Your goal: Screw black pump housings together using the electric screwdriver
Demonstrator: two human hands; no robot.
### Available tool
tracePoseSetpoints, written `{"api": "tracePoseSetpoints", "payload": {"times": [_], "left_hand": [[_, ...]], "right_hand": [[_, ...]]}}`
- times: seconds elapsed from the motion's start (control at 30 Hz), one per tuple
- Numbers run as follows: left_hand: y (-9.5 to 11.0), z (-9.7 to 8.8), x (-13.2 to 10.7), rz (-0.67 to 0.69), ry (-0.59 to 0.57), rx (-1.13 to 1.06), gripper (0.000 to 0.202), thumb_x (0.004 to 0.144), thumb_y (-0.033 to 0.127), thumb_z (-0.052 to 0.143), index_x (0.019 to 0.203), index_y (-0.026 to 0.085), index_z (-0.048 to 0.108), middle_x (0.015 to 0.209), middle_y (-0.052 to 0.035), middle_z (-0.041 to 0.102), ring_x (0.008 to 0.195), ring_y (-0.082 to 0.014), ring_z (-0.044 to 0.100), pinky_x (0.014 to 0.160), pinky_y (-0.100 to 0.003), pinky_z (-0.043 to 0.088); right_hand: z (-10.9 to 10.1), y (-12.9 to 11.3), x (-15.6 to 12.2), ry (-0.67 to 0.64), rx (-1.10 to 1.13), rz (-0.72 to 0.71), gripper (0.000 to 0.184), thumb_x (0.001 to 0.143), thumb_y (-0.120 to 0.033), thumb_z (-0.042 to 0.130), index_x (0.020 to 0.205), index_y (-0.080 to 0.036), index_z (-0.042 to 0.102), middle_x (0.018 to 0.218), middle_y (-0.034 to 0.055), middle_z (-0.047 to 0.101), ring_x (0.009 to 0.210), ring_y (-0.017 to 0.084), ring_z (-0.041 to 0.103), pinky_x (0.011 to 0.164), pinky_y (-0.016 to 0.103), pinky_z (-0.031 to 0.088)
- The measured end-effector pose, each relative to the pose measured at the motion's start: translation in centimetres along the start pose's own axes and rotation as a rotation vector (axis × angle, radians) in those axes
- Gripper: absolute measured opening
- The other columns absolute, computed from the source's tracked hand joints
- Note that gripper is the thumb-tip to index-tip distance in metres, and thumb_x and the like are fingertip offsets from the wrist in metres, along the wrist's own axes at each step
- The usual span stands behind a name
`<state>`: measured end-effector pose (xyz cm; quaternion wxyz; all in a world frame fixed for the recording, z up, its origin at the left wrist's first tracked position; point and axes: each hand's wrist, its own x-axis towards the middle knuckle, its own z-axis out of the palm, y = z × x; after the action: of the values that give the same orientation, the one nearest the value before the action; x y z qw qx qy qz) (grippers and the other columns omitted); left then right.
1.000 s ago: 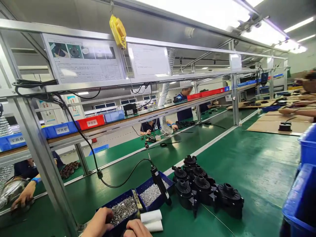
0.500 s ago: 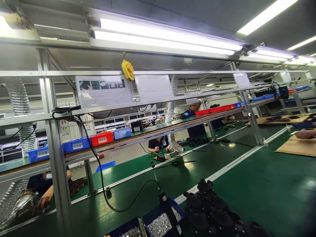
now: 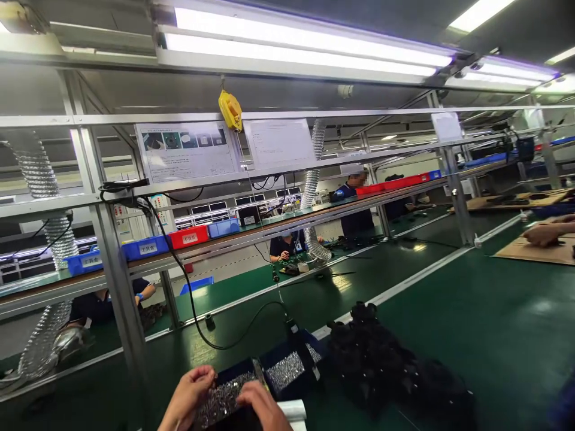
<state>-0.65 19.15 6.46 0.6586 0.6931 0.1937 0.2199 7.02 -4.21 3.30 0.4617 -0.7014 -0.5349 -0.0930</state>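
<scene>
Left hand (image 3: 192, 390) pinched narrow beside the screws (image 3: 224, 396) — can't tell if it's gripping one — and right hand (image 3: 264, 406) hangs curled over them, its grip unreadable.

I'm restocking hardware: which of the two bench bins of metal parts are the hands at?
The left bin in view: the left hand and right hand are both at it. The right bin instead has the black screwdriver crossing it.
</scene>
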Motion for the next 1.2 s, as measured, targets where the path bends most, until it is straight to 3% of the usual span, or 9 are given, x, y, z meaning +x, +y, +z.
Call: {"api": "tracePoseSetpoints", "payload": {"times": [0.03, 0.13, 0.27, 0.5, 0.63, 0.77, 0.9, 1.07, 1.2], "left_hand": [[0.1, -0.1, -0.2, -0.003, 0.008, -0.057, 0.076, 0.038, 0.074, 0.102, 0.078, 0.017, 0.074, 0.070, -0.0018, 0.068, 0.063, -0.0129, 0.058, 0.062, -0.023, 0.047], [0.7, -0.6, -1.3, -0.008, 0.041, -0.165, 0.076, 0.035, 0.068, 0.107, 0.081, 0.015, 0.076, 0.075, -0.0033, 0.071, 0.063, -0.0106, 0.061, 0.060, -0.020, 0.048], [0.7, -2.1, -3.9, -0.004, 0.114, -0.200, 0.072, 0.044, 0.067, 0.106, 0.085, 0.014, 0.080, 0.076, -0.0052, 0.074, 0.062, -0.0110, 0.063, 0.059, -0.019, 0.049], [-2.0, -6.3, -10.6, 0.081, 0.285, 0.034, 0.073, 0.052, 0.074, 0.099, 0.087, 0.012, 0.085, 0.075, -0.0097, 0.078, 0.064, -0.0185, 0.066, 0.062, -0.027, 0.054], [-3.2, -6.8, -13.3, 0.054, 0.270, 0.111, 0.068, 0.058, 0.071, 0.096, 0.093, 0.014, 0.083, 0.081, -0.0105, 0.080, 0.071, -0.0232, 0.070, 0.069, -0.032, 0.058], [-4.2, -6.4, -14.2, 0.025, 0.174, 0.213, 0.052, 0.070, 0.063, 0.090, 0.085, 0.015, 0.081, 0.079, -0.0108, 0.079, 0.069, -0.0223, 0.068, 0.069, -0.032, 0.056], [-4.7, -6.6, -14.4, 0.060, 0.169, 0.361, 0.034, 0.078, 0.050, 0.083, 0.075, 0.016, 0.080, 0.068, -0.0071, 0.074, 0.064, -0.0195, 0.063, 0.063, -0.028, 0.047], [-4.0, -6.5, -14.9, 0.256, 0.115, 0.525, 0.022, 0.088, 0.039, 0.079, 0.076, 0.021, 0.084, 0.077, -0.0068, 0.078, 0.074, -0.0222, 0.069, 0.073, -0.029, 0.051], [-3.7, -6.2, -15.3, 0.409, 0.043, 0.656, 0.019, 0.097, 0.033, 0.074, 0.085, 0.024, 0.086, 0.079, -0.0063, 0.078, 0.075, -0.0214, 0.070, 0.071, -0.028, 0.052]], "right_hand": [[-0.5, -0.3, 1.1, -0.060, -0.037, 0.037, 0.037, 0.083, -0.022, 0.084, 0.119, -0.024, 0.073, 0.126, 0.0088, 0.072, 0.118, 0.026, 0.071, 0.103, 0.033, 0.058], [-1.8, -0.7, 5.3, -0.303, -0.262, 0.146, 0.019, 0.099, -0.021, 0.065, 0.113, -0.022, 0.077, 0.120, 0.0077, 0.076, 0.116, 0.025, 0.072, 0.102, 0.034, 0.056], [-1.1, 0.7, 9.7, -0.550, -0.371, 0.245, 0.013, 0.098, -0.025, 0.078, 0.107, -0.016, 0.077, 0.113, 0.0090, 0.078, 0.111, 0.027, 0.074, 0.103, 0.046, 0.059], [2.9, 3.1, 11.2, -0.811, -0.510, 0.328, 0.030, 0.102, -0.035, 0.078, 0.123, -0.015, 0.072, 0.130, 0.0113, 0.071, 0.121, 0.030, 0.070, 0.107, 0.054, 0.058], [3.6, 4.0, 11.2, -0.920, -0.421, 0.280, 0.025, 0.104, -0.034, 0.075, 0.121, -0.015, 0.072, 0.125, 0.0097, 0.073, 0.114, 0.027, 0.072, 0.100, 0.049, 0.062], [3.5, 4.8, 11.0, -0.943, -0.355, 0.244, 0.023, 0.104, -0.033, 0.074, 0.117, -0.015, 0.073, 0.120, 0.0086, 0.074, 0.108, 0.025, 0.073, 0.096, 0.045, 0.063], [3.3, 4.9, 11.0, -0.873, -0.337, 0.213, 0.022, 0.106, -0.035, 0.072, 0.114, -0.015, 0.073, 0.119, 0.0086, 0.074, 0.108, 0.025, 0.073, 0.098, 0.046, 0.062], [3.1, 4.9, 11.3, -0.783, -0.283, 0.180, 0.022, 0.107, -0.038, 0.070, 0.110, -0.016, 0.075, 0.115, 0.0079, 0.076, 0.109, 0.025, 0.073, 0.102, 0.047, 0.060], [2.9, 4.7, 11.4, -0.740, -0.229, 0.167, 0.023, 0.106, -0.039, 0.071, 0.106, -0.016, 0.076, 0.109, 0.0068, 0.078, 0.104, 0.024, 0.075, 0.101, 0.046, 0.060]]}}
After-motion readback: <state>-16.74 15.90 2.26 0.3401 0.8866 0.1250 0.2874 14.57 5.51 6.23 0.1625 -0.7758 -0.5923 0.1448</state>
